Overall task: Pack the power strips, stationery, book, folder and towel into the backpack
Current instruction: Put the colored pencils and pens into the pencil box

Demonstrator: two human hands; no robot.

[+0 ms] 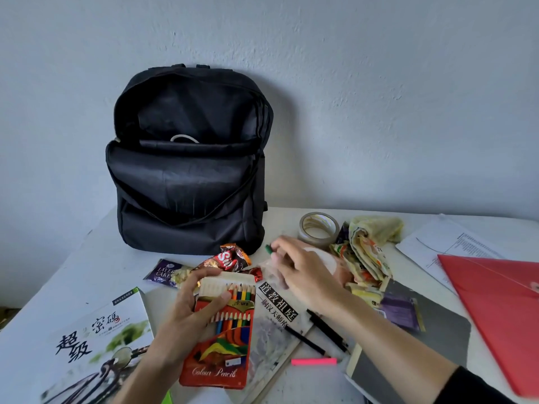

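A black backpack stands open against the wall at the back of the table, with a white cable loop showing inside. My left hand grips a red box of colour pencils, its flap open and the pencil ends showing. Just right of the box top, my right hand pinches a green pencil at the fingertips. One book lies at the front left, another under the box. A red folder lies at the right. The yellow patterned towel is crumpled behind my right hand.
A roll of tape sits by the towel. Snack wrappers lie in front of the backpack. Two black pens, a pink highlighter, a grey notebook and printed papers cover the right side of the table.
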